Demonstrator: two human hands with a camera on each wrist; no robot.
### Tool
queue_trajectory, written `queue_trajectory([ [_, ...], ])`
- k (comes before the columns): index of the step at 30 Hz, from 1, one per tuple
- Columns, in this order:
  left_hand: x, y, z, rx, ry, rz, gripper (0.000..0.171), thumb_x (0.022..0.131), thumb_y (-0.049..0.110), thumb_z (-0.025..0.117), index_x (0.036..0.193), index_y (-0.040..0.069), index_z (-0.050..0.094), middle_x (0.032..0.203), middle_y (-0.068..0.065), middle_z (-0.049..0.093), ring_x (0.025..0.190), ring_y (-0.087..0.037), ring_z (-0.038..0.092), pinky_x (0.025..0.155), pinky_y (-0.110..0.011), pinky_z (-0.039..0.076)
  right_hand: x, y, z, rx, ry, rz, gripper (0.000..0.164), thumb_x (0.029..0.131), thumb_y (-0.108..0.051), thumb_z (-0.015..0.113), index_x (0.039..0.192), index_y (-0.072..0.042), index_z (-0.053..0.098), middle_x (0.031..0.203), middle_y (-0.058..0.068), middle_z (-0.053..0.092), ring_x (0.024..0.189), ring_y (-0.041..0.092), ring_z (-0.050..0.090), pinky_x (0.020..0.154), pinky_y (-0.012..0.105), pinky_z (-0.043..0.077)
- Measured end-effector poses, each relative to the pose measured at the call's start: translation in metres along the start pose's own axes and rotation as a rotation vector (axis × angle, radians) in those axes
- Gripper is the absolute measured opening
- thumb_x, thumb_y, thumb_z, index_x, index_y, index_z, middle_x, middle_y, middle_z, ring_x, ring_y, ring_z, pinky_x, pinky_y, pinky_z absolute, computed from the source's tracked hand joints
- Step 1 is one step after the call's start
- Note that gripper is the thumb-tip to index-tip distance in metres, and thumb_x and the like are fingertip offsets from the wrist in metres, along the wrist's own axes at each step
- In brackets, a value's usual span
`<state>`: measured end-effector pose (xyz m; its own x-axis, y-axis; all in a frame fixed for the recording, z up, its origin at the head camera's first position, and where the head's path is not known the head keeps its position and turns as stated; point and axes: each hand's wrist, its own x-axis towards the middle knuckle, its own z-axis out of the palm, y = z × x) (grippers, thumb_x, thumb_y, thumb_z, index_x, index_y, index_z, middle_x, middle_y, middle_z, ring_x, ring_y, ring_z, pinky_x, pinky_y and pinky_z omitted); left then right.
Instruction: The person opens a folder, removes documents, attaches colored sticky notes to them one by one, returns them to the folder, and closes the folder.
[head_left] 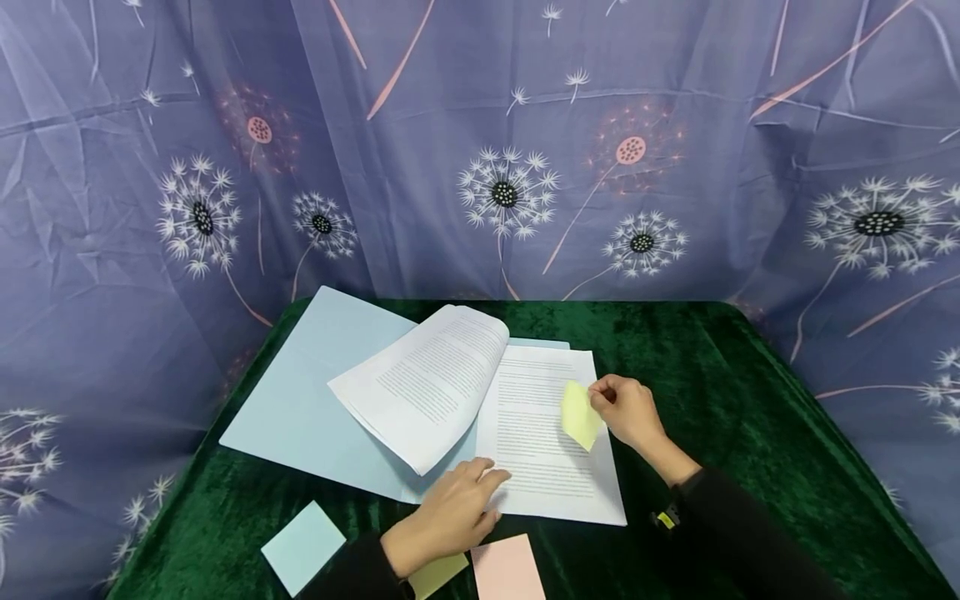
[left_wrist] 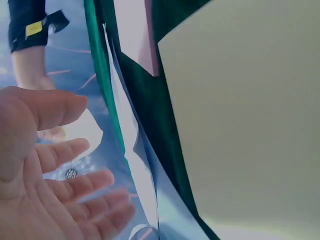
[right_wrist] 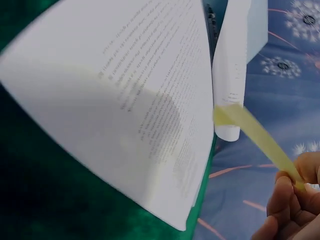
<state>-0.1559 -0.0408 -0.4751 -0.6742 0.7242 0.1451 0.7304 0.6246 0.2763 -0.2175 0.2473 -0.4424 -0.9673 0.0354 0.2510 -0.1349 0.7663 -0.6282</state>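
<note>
My right hand (head_left: pixel 630 410) pinches a yellow sticky note (head_left: pixel 578 417) by its edge, over the right side of a printed page (head_left: pixel 536 467). In the right wrist view the note (right_wrist: pixel 265 142) bends away from the fingertips, and a shadow falls across the text. My left hand (head_left: pixel 453 512) is at the page's lower left corner, its fingers loosely spread and holding nothing; the left wrist view shows its bare palm (left_wrist: pixel 50 185). Left of the page, a curled stack of turned printed sheets (head_left: pixel 435 387) leans over an open light blue folder (head_left: pixel 292 408).
Nearest me lie a light blue sticky pad (head_left: pixel 303 546), a pink pad (head_left: pixel 510 571) and a yellow pad (head_left: pixel 442 575), partly hidden under the left wrist. Green velvet cloth (head_left: pixel 750 433) covers the table. A purple dandelion-print curtain (head_left: pixel 420 183) hangs behind it.
</note>
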Motion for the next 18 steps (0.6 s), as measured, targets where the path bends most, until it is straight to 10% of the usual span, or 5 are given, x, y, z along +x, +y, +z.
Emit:
queue_trajectory([
  [7,0.017,0.005,0.001,0.065,-0.146,-0.045,0.038,0.090,0.020,0.064,0.127,0.012,0.062,0.131,-0.015,0.053,0.114,-0.028,0.052,0.086,-0.045,0.045,0.011,-0.016,0.018,-0.303,0.020,-0.291,0.015,0.082,0.003,0.066,0.071,-0.006,0.062,0.067,0.003,0.053,0.051,0.012,0.043,0.046,0.028,0.036],
  [18,0.028,0.010,0.011,0.084,-0.308,-0.159,0.036,0.088,0.026,0.063,0.124,0.019,0.063,0.090,0.003,0.044,0.079,-0.014,0.039,0.065,-0.032,0.032,0.023,-0.033,0.051,-0.699,-0.043,-0.459,0.012,0.081,-0.001,0.072,0.072,-0.002,0.064,0.064,0.008,0.050,0.052,0.021,0.052,0.046,0.033,0.047],
])
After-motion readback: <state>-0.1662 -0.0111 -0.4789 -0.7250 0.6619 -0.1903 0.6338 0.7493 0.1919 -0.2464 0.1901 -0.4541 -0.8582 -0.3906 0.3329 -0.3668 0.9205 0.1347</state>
